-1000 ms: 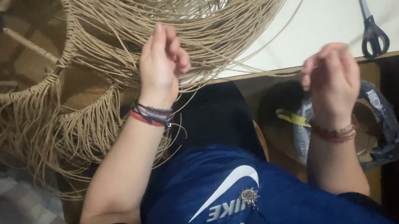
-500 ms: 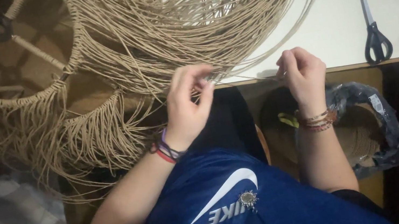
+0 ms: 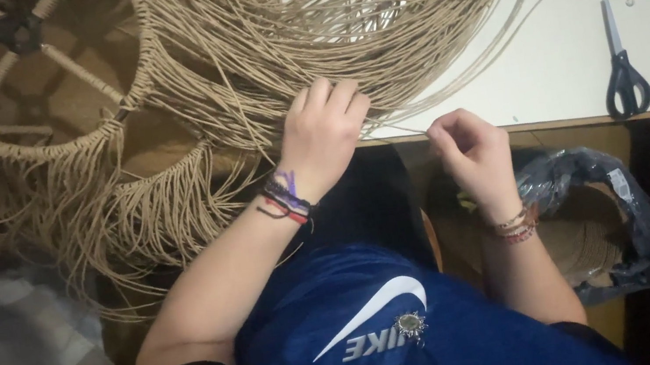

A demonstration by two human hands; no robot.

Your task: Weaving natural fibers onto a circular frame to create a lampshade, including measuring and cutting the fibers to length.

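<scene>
Blue shirt, black sleeves; braided bracelets on left hand (image 3: 323,134), beaded on right hand (image 3: 466,150).

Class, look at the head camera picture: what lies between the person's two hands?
In the head view, one thin tan cord strand runs taut from the left hand, which rests on the woven cord bundle, to the right hand, crossing the white table's edge.

The cord strands (image 3: 370,32) under the left hand (image 3: 325,133) looked like matt, twisted tan paper or fibre. Beyond the right hand (image 3: 466,150), the table (image 3: 534,56) was smooth and white, the scissors (image 3: 621,63) dull metal with black plastic handles.
</scene>
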